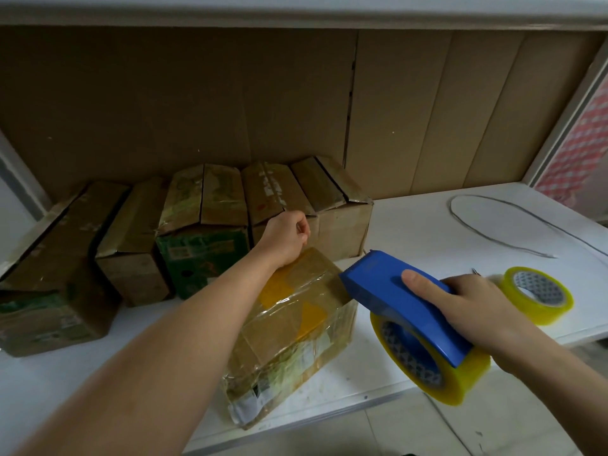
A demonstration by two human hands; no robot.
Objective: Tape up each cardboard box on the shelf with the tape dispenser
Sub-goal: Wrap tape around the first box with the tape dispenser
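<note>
A small cardboard box [289, 330], wrapped in clear tape with yellow patches, lies near the front edge of the white shelf [411, 225]. My left hand [286, 236] reaches over it, fingers curled down around the box's far top edge. My right hand [473, 307] grips a blue tape dispenser [391, 287] loaded with a yellowish tape roll [437, 373]. The dispenser's toothed front end sits at the box's right top edge. Several more cardboard boxes [204, 225] stand in a row at the back, some with their flaps slightly open.
A spare yellowish tape roll [539, 294] lies on the shelf to the right of my right hand. A thin looped wire [487, 235] lies at the back right. Brown cardboard sheets [427, 110] line the back wall. An upper shelf board runs overhead.
</note>
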